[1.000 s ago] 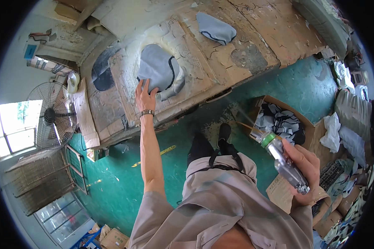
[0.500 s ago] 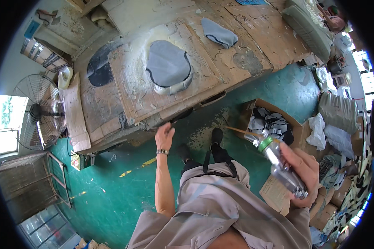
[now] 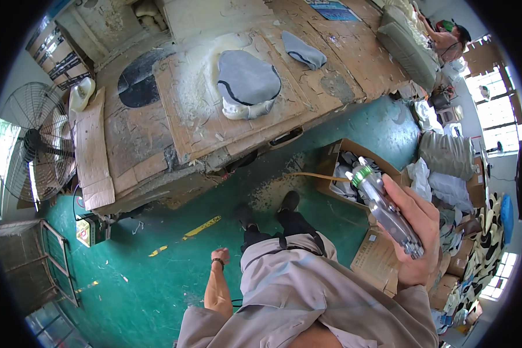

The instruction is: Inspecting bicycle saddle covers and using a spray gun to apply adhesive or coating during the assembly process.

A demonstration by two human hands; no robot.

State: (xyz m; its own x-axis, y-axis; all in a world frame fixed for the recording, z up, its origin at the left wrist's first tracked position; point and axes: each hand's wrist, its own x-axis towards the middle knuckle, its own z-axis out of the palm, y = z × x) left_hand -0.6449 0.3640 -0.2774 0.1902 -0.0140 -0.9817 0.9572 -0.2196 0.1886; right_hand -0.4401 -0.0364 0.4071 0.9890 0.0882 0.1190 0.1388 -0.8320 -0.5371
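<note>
The right hand (image 3: 420, 229) is wrapped around a shiny metal tool (image 3: 383, 203) with a green ring near its top. The tool is held up in the air, tilted to the left, and it blocks part of the hand. It also covers some of the grey scraps (image 3: 343, 188) in the brown box (image 3: 349, 147) on the floor.

The left hand (image 3: 220, 254) hangs low over the green floor (image 3: 174, 278), well apart from the table (image 3: 127, 136). Its fingers look curled in, but the hand is small here, so I cannot tell if it holds anything.

On the table lies a grey cloth piece (image 3: 249, 75) with a black edge. It sits on top of a whitish shape (image 3: 249, 110) and hides most of it. Just the front of that shape peeks out. A smaller grey piece (image 3: 304, 52) lies to the right, near it, on the same table. A blue sheet (image 3: 333, 10) at the top is cut off by the dark rim.

At the left is a big fan (image 3: 35, 142), partly lost in the bright window. Far off at the upper right, another person (image 3: 449, 46) shows up tiny, with the lower body hidden.
</note>
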